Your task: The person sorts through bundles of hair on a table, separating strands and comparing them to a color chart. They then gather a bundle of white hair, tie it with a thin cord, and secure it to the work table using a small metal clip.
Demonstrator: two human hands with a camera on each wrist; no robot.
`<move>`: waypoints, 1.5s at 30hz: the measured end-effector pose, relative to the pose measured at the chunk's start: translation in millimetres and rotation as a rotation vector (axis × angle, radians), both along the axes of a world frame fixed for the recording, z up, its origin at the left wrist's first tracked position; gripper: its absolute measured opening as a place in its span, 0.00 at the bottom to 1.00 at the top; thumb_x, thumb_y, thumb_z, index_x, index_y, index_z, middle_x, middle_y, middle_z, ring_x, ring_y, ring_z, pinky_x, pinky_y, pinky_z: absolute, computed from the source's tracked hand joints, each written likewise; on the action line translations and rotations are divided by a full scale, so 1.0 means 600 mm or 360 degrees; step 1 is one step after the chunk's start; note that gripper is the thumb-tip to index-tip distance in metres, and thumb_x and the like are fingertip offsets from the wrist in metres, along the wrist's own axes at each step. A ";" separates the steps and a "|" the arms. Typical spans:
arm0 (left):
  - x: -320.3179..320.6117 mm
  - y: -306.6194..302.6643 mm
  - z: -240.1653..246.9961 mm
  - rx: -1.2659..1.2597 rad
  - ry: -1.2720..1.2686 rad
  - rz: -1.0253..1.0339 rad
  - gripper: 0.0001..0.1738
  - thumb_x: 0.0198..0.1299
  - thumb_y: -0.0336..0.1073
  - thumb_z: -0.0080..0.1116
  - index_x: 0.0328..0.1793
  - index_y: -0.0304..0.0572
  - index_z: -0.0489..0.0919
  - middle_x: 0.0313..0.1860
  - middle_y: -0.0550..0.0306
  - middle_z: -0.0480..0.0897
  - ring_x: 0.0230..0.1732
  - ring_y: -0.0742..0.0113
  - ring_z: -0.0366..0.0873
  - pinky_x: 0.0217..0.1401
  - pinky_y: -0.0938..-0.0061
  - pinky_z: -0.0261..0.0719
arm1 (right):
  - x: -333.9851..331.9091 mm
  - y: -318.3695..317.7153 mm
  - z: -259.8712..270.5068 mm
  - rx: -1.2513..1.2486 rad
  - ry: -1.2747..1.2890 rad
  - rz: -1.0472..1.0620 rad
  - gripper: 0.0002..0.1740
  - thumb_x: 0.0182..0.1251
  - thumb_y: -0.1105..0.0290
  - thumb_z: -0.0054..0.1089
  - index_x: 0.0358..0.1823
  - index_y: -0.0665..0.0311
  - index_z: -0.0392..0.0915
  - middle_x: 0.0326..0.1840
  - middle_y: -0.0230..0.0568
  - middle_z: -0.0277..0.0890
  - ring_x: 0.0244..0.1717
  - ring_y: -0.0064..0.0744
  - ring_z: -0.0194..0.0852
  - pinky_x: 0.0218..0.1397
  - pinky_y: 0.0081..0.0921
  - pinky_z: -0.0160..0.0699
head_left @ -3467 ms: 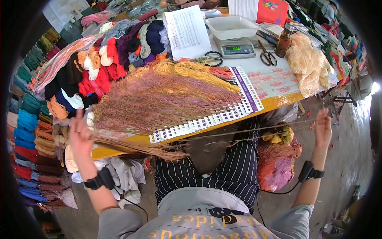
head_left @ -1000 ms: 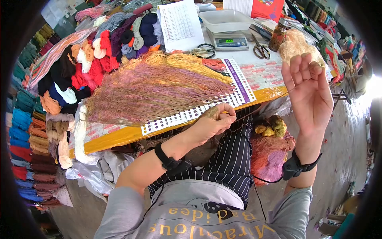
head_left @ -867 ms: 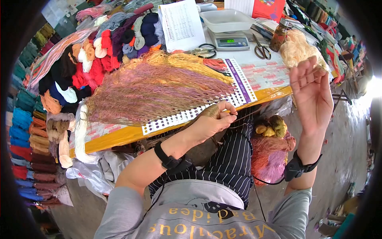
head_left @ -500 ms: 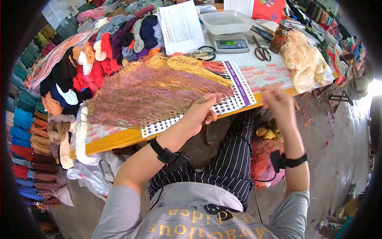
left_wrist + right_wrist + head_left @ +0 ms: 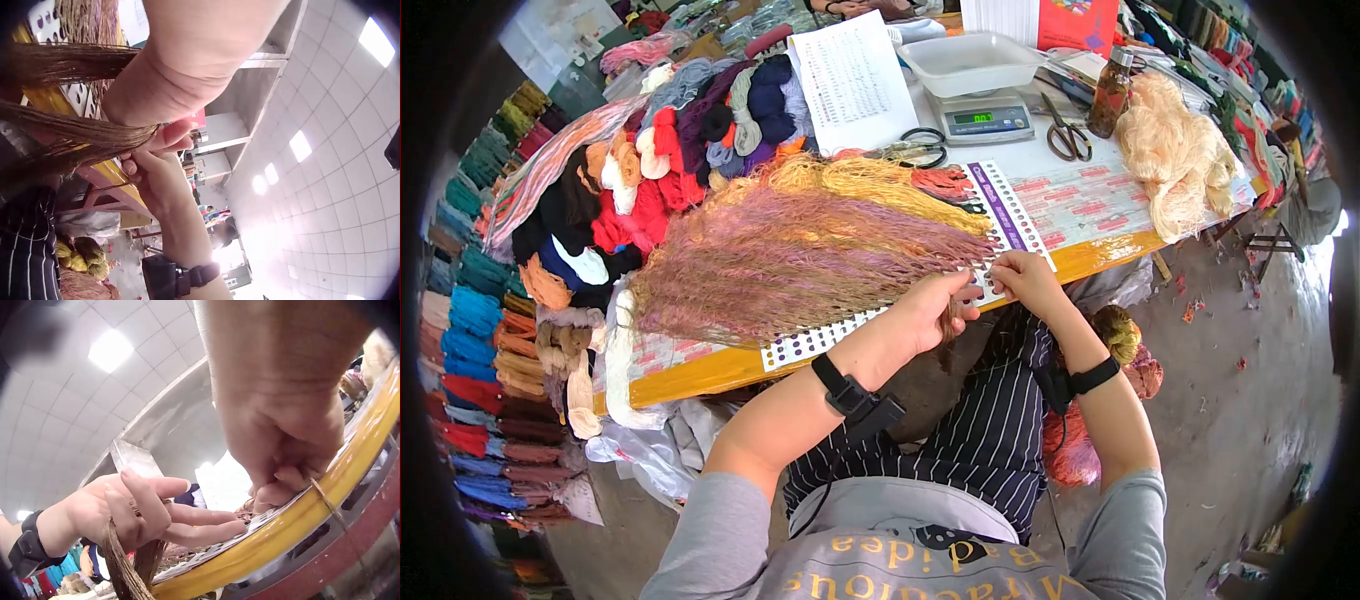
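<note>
My left hand [image 5: 930, 312] is at the table's front edge, gripping a skein of brown thread [image 5: 125, 556] that hangs down in loops from its curled fingers; two fingers reach out to the card. Beside it, my right hand [image 5: 1028, 283] pinches a brown strand [image 5: 325, 497] at the edge of the punched white card [image 5: 1012, 222]. Its fingertips press close on the holes, and the strand trails down over the table edge. Across the card lies a fan of purple, brown and yellow threads [image 5: 820, 250], their ends along the row of holes.
Behind the threads stand a digital scale [image 5: 988, 118] with a white tray [image 5: 970, 62], scissors [image 5: 1068, 130] and a bottle [image 5: 1112, 92]. Cream yarn [image 5: 1175, 150] lies at right. Coloured skeins [image 5: 630, 180] pile up at left. The table's yellow edge [image 5: 690, 385] runs just below the hands.
The hands, earlier wide apart with brown strands stretched between them, are now together at the card. My right hand has come down from its raised, open pose and moved left to pinch a strand.
</note>
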State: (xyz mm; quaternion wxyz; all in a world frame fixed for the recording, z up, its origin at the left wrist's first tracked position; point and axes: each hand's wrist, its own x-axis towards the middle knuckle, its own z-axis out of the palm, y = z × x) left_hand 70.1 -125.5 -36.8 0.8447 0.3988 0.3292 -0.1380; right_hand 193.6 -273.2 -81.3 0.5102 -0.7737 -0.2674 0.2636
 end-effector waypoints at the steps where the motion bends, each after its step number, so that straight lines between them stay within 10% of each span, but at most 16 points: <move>1: 0.005 -0.003 -0.001 0.0012 0.0016 -0.0005 0.19 0.68 0.43 0.47 0.57 0.40 0.70 0.41 0.61 0.81 0.24 0.75 0.74 0.18 0.85 0.66 | 0.003 -0.001 -0.001 0.0029 0.0044 -0.0003 0.09 0.61 0.71 0.55 0.32 0.71 0.76 0.20 0.36 0.75 0.20 0.21 0.71 0.24 0.19 0.71; 35: 0.034 0.021 -0.017 0.1159 -0.0269 -0.0186 0.06 0.58 0.33 0.57 0.37 0.39 0.81 0.29 0.57 0.83 0.13 0.79 0.67 0.11 0.85 0.57 | 0.004 -0.001 -0.009 0.0053 0.0040 -0.0005 0.08 0.58 0.70 0.58 0.29 0.69 0.76 0.18 0.34 0.73 0.19 0.20 0.70 0.24 0.19 0.68; 42: -0.016 0.123 0.096 -0.0649 -0.0709 -0.0062 0.11 0.64 0.35 0.53 0.48 0.39 0.76 0.35 0.62 0.78 0.15 0.88 0.59 0.10 0.94 0.51 | 0.002 -0.003 -0.006 -0.0092 -0.0251 0.0033 0.08 0.57 0.69 0.59 0.29 0.68 0.77 0.17 0.34 0.73 0.20 0.21 0.70 0.26 0.21 0.67; 45: 0.017 0.084 0.052 -0.0295 -0.0728 -0.0140 0.19 0.63 0.31 0.51 0.61 0.45 0.71 0.27 0.63 0.78 0.13 0.87 0.58 0.11 0.91 0.51 | 0.004 -0.008 -0.010 0.0127 0.0062 0.0048 0.09 0.61 0.68 0.58 0.31 0.68 0.77 0.21 0.32 0.74 0.23 0.19 0.69 0.28 0.18 0.68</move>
